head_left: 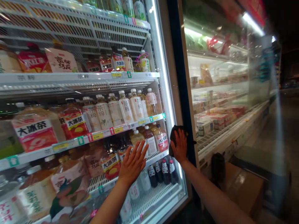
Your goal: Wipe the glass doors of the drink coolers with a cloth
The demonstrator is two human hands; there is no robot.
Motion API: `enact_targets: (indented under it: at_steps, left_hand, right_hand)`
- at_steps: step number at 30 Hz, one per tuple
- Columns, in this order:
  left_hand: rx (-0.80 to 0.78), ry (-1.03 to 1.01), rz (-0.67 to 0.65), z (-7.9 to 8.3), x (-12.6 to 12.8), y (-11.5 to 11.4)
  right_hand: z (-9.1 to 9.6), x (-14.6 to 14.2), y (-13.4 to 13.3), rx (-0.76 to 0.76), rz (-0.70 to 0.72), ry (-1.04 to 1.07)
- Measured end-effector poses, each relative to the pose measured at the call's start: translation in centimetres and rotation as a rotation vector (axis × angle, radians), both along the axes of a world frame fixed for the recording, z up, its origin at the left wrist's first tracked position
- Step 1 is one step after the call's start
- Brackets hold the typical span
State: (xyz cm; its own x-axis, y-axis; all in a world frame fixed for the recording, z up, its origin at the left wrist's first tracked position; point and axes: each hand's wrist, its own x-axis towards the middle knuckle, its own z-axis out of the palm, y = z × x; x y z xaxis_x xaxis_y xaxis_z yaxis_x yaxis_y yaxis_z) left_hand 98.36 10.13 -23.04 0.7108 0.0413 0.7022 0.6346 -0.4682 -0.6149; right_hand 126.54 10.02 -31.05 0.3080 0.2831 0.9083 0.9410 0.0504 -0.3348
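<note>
My left hand (132,163) is raised before the glass of a lit drinks cooler, fingers stretched and a little spread, holding nothing. It seems to rest against the glass, though contact is hard to make out. Behind it stand bottled teas, among them a clear bottle with a white label (150,144) and a bottle with a red label (161,141). Further right, my right hand (179,146) presses a dark cloth (173,137) to the cooler's edge, beside the lit strip. Its fingers lie extended over the cloth, and part of the cloth is hidden beneath them.
Shelves of bottles fill the cooler, with a price rail (121,128) along one. A dark upright post (181,77) divides it from an open chilled case (217,90) at right. Below that case sit a cardboard box (243,186) and a dark object (218,166), blurred.
</note>
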Motion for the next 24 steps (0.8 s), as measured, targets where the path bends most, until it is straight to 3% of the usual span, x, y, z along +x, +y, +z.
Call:
enact_targets:
  at_steps: [2, 4, 8, 10, 12, 15, 17, 19, 21, 24]
  left_hand:
    - [-0.014, -0.008, -0.019, 0.0, 0.0, 0.0]
    - [-0.027, -0.013, -0.037, 0.0, 0.0, 0.0]
    - [-0.039, -0.018, -0.036, 0.0, 0.0, -0.1]
    - [-0.032, -0.012, -0.029, -0.1, 0.0, -0.1]
    - [-0.021, -0.006, -0.024, -0.1, 0.0, -0.1]
    - [-0.009, -0.003, -0.020, -0.3, -0.1, -0.2]
    - [0.000, -0.002, -0.012, -0.4, -0.2, -0.2]
    - [0.013, 0.002, -0.002, -0.5, -0.2, -0.2]
    - [0.023, 0.009, 0.020, -0.6, -0.2, -0.2]
    - [0.019, 0.026, 0.068, -0.6, -0.1, -0.4]
  right_hand:
    - [-4.2, -0.3, -0.8, -0.047, -0.003, -0.013]
    - [-4.9, -0.1, -0.9, -0.076, -0.006, -0.037]
    - [1.1, 0.4, 0.6, -0.019, -0.041, -0.013]
    - [2.5, -0.3, 1.0, 0.017, -0.064, -0.008]
    - [0.6, -1.3, 0.6, 0.008, -0.038, -0.099]
    - [-5.5, -1.5, -0.9, -0.055, 0.091, -0.399]
    - [-7.7, -0.6, -1.6, -0.069, 0.147, -0.543]
    - [-6.6, 0.2, -1.4, -0.043, 0.128, -0.515]
    - [-3.0, -0.4, -0.6, -0.002, 0.058, -0.335]
    - [1.5, -3.9, 0.4, 0.023, -0.021, -0.106]
